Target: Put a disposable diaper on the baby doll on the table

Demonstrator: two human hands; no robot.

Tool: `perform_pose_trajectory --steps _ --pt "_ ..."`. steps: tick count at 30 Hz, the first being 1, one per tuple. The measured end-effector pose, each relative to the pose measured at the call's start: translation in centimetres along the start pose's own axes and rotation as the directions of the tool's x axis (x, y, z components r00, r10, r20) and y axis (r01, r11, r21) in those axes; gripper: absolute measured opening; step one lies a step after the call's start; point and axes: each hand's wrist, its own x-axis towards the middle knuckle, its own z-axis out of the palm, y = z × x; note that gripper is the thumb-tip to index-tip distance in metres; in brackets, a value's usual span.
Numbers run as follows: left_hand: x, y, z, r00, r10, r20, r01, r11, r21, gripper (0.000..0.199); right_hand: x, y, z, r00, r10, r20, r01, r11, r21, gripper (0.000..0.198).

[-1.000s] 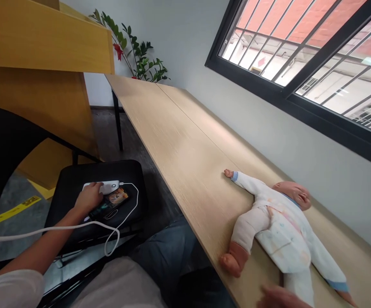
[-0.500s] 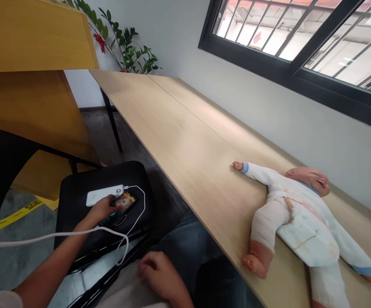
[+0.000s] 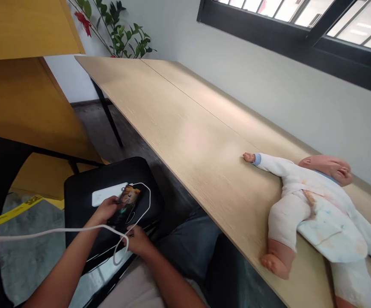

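Observation:
On the black chair seat, my left hand [image 3: 107,208] is closed on the left edge of a phone [image 3: 130,196] with its screen lit. The phone is slightly tilted and overlaps the end of a white power bank [image 3: 108,193]. A thin white cable [image 3: 149,200] loops from the power bank around the phone. My right hand [image 3: 138,240] is at the seat's front edge, below the phone, with its fingers loosely bent and apart. A thicker white cord [image 3: 60,230] passes in front of both hands and partly covers the right fingertips.
A baby doll [image 3: 320,205] in stained white clothes lies on its back on the long wooden table [image 3: 185,132]. The black chair [image 3: 82,179] stands left of the table edge. A wooden cabinet [image 3: 15,94], a leafy plant [image 3: 121,38] and a barred window [image 3: 288,30] surround the table.
My right hand has moved from my lap up and left to the seat edge. The phone has been shifted and tilted under my left hand. The view has turned slightly, moving the doll right.

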Motion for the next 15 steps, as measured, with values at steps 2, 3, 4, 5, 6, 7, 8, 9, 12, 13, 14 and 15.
perform_pose_trajectory --steps 2,3,4,5,6,7,8,9,12,13,14,15 --pt "-0.2 0.5 -0.3 1.000 -0.028 -0.011 0.026 0.990 -0.141 0.020 1.1 -0.3 1.1 1.000 -0.015 -0.017 0.016 0.997 0.071 0.050" --pt "-0.2 0.8 -0.4 0.999 -0.037 -0.010 0.034 0.976 -0.215 0.020 1.5 -0.5 1.6 1.000 -0.026 -0.016 0.027 0.994 0.108 0.050" --pt "-0.2 1.2 -0.4 0.999 -0.044 -0.005 0.040 0.957 -0.286 0.020 1.9 -0.7 2.1 0.999 -0.039 -0.012 0.040 0.989 0.143 0.048" --pt "-0.3 1.5 -0.4 0.999 -0.048 0.005 0.047 0.936 -0.350 0.021 2.2 -0.9 2.5 0.998 -0.055 -0.011 0.056 0.983 0.173 0.045" --pt "-0.3 1.8 -0.3 0.998 -0.052 0.022 0.057 0.912 -0.406 0.023 2.5 -1.0 2.9 0.997 -0.073 -0.015 0.074 0.978 0.197 0.041" --pt "-0.4 2.0 -0.2 0.997 -0.055 0.052 0.073 0.887 -0.456 0.025 2.8 -1.1 3.1 0.996 -0.090 -0.025 0.094 0.972 0.215 0.037" --pt "-0.6 2.2 0.0 0.994 -0.057 0.094 0.096 0.862 -0.498 0.027 3.0 -1.1 3.2 0.994 -0.106 -0.038 0.112 0.967 0.229 0.033" --pt "-0.8 2.4 0.3 0.987 -0.057 0.148 0.128 0.836 -0.533 0.029 3.1 -1.1 3.2 0.991 -0.120 -0.054 0.129 0.963 0.238 0.029" --pt "-1.6 2.7 1.0 0.946 -0.048 0.320 0.243 0.760 -0.603 0.035 3.4 -0.7 2.7 0.985 -0.144 -0.097 0.164 0.953 0.255 0.026" --pt "-1.8 2.7 1.2 0.931 -0.044 0.362 0.276 0.735 -0.620 0.037 3.5 -0.6 2.5 0.984 -0.147 -0.098 0.168 0.951 0.258 0.027" --pt "-1.9 2.8 1.3 0.918 -0.041 0.393 0.304 0.710 -0.636 0.039 3.5 -0.4 2.3 0.984 -0.149 -0.093 0.169 0.951 0.260 0.027" --pt "-1.9 2.8 1.4 0.908 -0.038 0.416 0.327 0.685 -0.651 0.044 3.5 -0.2 2.1 0.985 -0.149 -0.084 0.166 0.951 0.261 0.028"
